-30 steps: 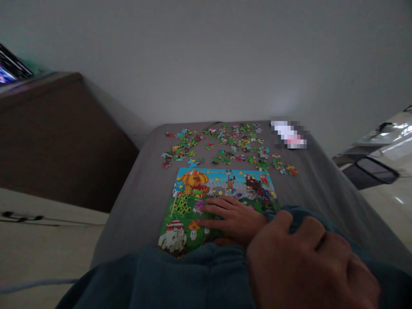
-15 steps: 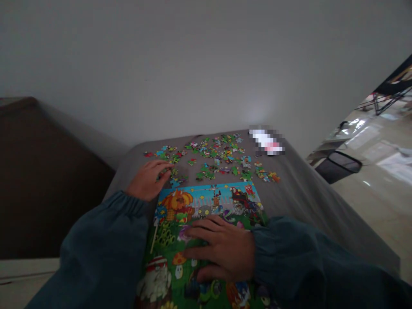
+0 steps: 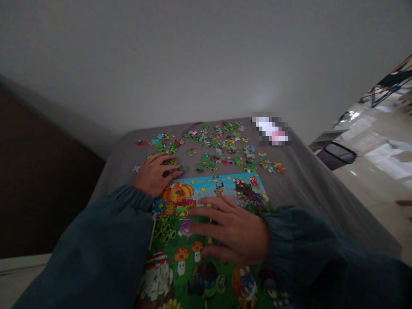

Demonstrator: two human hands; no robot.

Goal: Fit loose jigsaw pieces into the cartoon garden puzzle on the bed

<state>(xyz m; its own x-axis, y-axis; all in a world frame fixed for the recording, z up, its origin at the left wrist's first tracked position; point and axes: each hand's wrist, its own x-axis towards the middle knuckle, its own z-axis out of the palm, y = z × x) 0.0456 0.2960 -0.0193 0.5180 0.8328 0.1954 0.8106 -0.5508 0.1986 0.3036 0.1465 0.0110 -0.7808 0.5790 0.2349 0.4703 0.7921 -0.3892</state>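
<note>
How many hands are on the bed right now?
2. The left hand lies on the loose puzzle pieces at the picture's top left corner; the right hand rests flat on the picture.

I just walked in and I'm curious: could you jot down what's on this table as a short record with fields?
surface: grey table
picture: colourful puzzle board, near edge
loose pieces: scattered beyond the board
left hand: on pieces at the board's far left corner
right hand: flat on the board, fingers spread
far right corner: blurred white item

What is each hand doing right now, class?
Left hand: open, fingers on loose puzzle pieces.
Right hand: open, flat on the puzzle picture, holding nothing.
</note>
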